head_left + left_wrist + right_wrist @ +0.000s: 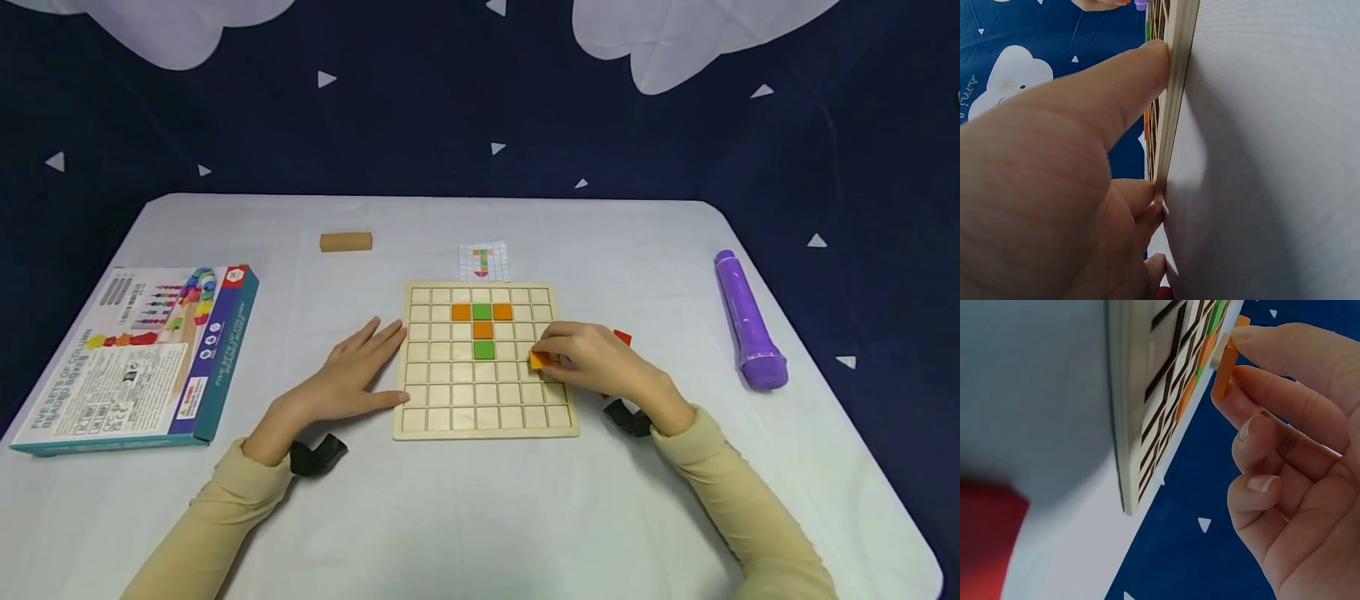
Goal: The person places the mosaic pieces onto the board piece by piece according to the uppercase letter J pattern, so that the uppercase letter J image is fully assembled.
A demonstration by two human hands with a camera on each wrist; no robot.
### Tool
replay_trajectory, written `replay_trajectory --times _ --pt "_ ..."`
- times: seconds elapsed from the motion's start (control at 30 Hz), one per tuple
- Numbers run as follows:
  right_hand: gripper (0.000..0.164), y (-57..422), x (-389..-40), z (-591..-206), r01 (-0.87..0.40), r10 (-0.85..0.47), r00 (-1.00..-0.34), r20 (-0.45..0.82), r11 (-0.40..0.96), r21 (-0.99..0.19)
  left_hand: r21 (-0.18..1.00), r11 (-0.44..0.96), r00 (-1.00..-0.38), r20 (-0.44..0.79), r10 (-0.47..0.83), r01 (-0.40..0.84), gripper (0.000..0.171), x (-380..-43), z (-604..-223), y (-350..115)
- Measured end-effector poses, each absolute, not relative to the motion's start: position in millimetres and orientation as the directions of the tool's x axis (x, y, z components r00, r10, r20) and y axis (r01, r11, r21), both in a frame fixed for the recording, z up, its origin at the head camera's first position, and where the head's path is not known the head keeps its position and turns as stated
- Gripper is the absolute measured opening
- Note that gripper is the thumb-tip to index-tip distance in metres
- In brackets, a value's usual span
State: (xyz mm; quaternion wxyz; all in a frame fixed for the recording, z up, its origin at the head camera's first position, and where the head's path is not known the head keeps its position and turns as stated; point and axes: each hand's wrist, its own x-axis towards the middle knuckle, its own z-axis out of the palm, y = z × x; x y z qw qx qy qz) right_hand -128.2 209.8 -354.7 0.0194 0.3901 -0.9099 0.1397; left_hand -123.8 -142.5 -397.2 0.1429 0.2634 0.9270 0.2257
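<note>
A square wooden grid board [440,396] lies flat mid-table. Set in its upper squares, orange and green tiles [483,330] form a T-like shape. My left hand [341,375] rests at the board's left edge, fingers spread and nearly straight, with the thumb [1129,81] touching the rim. Above the board's right side, my right hand [592,358] pinches an orange tile [1227,365] between thumb and fingers, raised off the surface in the right wrist view. Red pieces [622,337] lie right of the board, partly hidden by that hand.
Behind the board lies a small pattern card [483,261] with a coloured grid drawing. A brown block [346,242] sits at the back left. The boxed bead set [135,358] occupies the left, and a purple microphone-shaped tube [750,325] the right.
</note>
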Motion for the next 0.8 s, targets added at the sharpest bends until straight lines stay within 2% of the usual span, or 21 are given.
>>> replay_trajectory --times 0.6,0.8 --pt "0.011 177.3 -131.8 -360.6 -0.802 -0.787 -0.595 0.161 0.57 -0.179 0.498 0.753 -0.82 -0.133 0.557 0.431 0.091 -123.0 -398.2 -142.5" --pt "0.012 166.0 -131.3 -361.6 -0.807 -0.798 -0.588 0.136 0.565 -0.172 0.5 0.753 -0.823 -0.129 0.553 0.427 0.09 -121.8 -396.7 -142.3"
